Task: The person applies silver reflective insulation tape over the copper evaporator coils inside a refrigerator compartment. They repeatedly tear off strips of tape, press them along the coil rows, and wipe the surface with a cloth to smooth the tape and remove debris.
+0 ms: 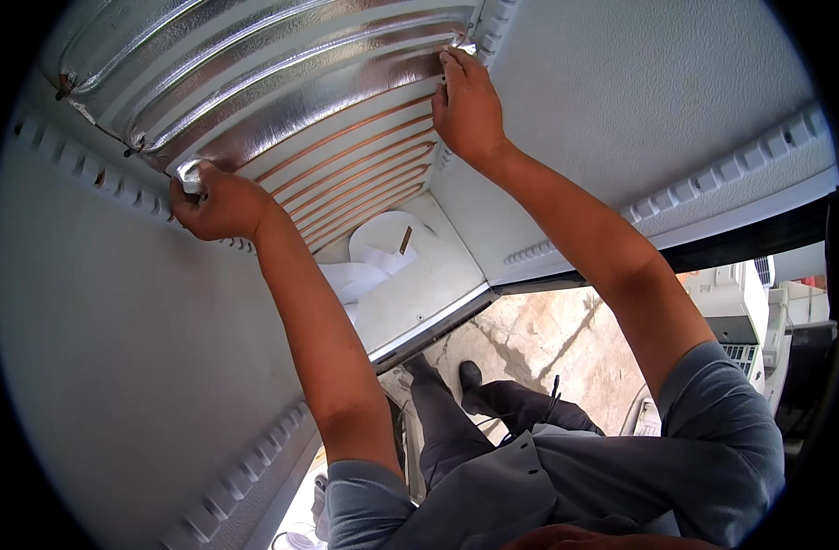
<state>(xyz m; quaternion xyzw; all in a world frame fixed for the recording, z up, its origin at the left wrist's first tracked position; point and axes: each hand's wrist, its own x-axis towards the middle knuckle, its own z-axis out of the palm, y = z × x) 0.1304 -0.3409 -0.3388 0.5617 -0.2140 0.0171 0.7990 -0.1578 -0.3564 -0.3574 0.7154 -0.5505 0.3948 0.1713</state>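
Observation:
Inside a white cabinet, my left hand [222,206] pinches the crumpled left end of a silver foil strip [332,101]. My right hand [470,115] has its fingers closed at that strip's right end, beside the ribbed wall. More foil strips cover thin lines above it. Below, several bare copper tubes [334,168] run across the back panel between my hands.
A white roll [374,229] with loose white ribbon [355,275] lies on the cabinet's inner end panel [452,275]. Ribbed rails [690,179] line both side walls. Beyond the opening are my legs, cracked concrete floor [548,330] and white appliances [727,302].

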